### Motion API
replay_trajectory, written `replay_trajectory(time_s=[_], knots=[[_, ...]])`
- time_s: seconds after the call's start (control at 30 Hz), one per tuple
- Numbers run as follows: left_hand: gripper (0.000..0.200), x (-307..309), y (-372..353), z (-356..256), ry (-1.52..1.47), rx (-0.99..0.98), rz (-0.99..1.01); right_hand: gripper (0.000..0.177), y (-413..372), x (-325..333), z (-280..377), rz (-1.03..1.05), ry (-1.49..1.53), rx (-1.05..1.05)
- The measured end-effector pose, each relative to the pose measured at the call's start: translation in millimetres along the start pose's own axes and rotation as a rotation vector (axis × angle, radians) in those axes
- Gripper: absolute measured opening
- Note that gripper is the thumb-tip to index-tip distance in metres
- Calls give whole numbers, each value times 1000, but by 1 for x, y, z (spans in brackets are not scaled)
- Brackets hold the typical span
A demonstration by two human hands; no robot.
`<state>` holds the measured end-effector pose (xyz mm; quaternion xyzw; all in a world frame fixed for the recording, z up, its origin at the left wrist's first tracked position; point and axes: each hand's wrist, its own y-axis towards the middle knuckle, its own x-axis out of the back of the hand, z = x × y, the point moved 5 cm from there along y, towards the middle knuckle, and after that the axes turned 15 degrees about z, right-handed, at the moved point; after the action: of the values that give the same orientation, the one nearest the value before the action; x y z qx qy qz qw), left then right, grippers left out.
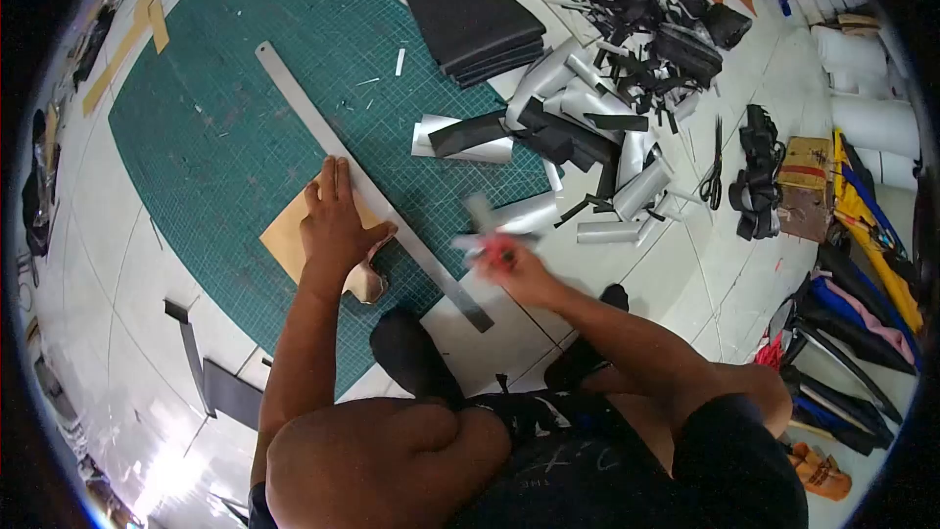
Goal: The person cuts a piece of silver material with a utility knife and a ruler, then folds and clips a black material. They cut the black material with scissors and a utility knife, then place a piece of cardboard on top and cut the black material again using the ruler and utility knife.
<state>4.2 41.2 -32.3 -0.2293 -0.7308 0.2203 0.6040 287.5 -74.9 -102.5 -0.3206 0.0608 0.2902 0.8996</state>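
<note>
Floor (98,235) of pale tiles at far left, with tan strips (132,24) near the top edge and dark strips (191,353) lower down beside a dark panel (233,394). Next, green cutting mat (225,118) spread over the tiles. On its near edge, tan sheet (282,235), partly off the mat. Flat on that sheet, left hand (333,225): palm down, fingers straight and close together, thumb angled out toward steel ruler (304,103). Ruler laid diagonally across the mat from upper left to lower right, along the sheet's right side and just beside the thumb. Below the thumb, small curled beige piece (367,282), against the ruler. Right of the ruler, right hand (524,274), blurred, closed around red-handled tool (497,253); kind of tool not to be told through the blur. Hand just beside the ruler's lower stretch, near the mat's right corner; whether touching the mat, impossible to tell. Farther up, stack of black sheets (465,5) on the mat's top right edge. Beyond, heap of silver and black offcuts (578,127) spilling from mat onto tiles. Further right, tangle of black straps (646,0) at top, scissors (713,171) lying on the tiles, then cardboard box (805,186), and at the far right edge folded fabrics (862,225) in yellow, blue and pink.
</note>
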Motion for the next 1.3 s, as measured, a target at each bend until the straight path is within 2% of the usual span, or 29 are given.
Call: replay_trajectory(time_s=[0.03,0.07,0.1,0.13,0.17,0.2,0.3,0.37,0.43,0.53,0.63,0.7,0.73,0.77,0.8,0.87,0.9,0.97,1.03,1.1,1.13,1.17,1.23,1.27,1.3], knots=[[125,0,-4,5,3,15,4,33,-8,29,-1,-218,-14,183],[125,1,-6,4,13,5,-7,21,-3,82,-11,-414,-350,130],[126,1,-7,5,4,6,10,15,-23,89,40,-675,-295,92],[126,3,-6,5,-10,7,18,16,-32,114,61,-891,-473,331],[127,3,-6,4,-30,11,30,17,-34,124,82,-935,-394,477],[127,4,-7,3,-25,13,32,21,-35,141,89,-973,-708,357],[126,5,-9,3,-28,8,2,27,-4,87,116,-577,-456,247],[121,10,-9,0,-39,5,-3,30,39,50,108,-426,-505,407],[119,6,-11,4,-67,-11,-26,36,72,2,126,-225,-312,382],[112,11,-18,2,-43,-10,-56,37,112,-12,128,-73,-58,289],[108,-3,-18,24,-225,-116,-206,40,93,45,122,-688,118,409],[79,-5,-29,51,-685,-266,-389,40,55,102,112,-1087,-372,526],[68,-10,-39,71,-630,-47,-449,40,31,121,112,-1272,-627,567],[65,-16,-50,93,-577,2,-543,38,7,123,124,-1333,-862,499],[63,-24,-60,115,-526,50,-635,37,-9,126,124,-1266,-828,378],[65,-48,-78,152,-595,139,-665,37,-29,121,113,-1097,-678,190],[68,-67,-87,175,-536,260,-582,37,-24,111,107,-986,-563,139],[74,-93,-97,191,-787,407,-507,42,-13,75,107,-908,-696,80],[75,-104,-99,188,-916,423,-355,43,-9,69,100,-901,-852,101],[70,-111,-94,171,-1164,311,-253,39,5,66,89,-909,-1034,218],[63,-112,-96,160,-1134,313,-337,37,5,70,83,-950,-1032,158],[56,-106,-95,150,-1091,317,-424,36,2,68,85,-977,-1068,218],[43,-91,-87,138,-1163,107,-369,42,2,70,82,-931,-1081,136],[48,-93,-88,141,-1112,214,-340,45,1,62,89,-938,-1122,236],[53,-102,-86,148,-927,315,-409,46,4,51,97,-880,-1166,222]])
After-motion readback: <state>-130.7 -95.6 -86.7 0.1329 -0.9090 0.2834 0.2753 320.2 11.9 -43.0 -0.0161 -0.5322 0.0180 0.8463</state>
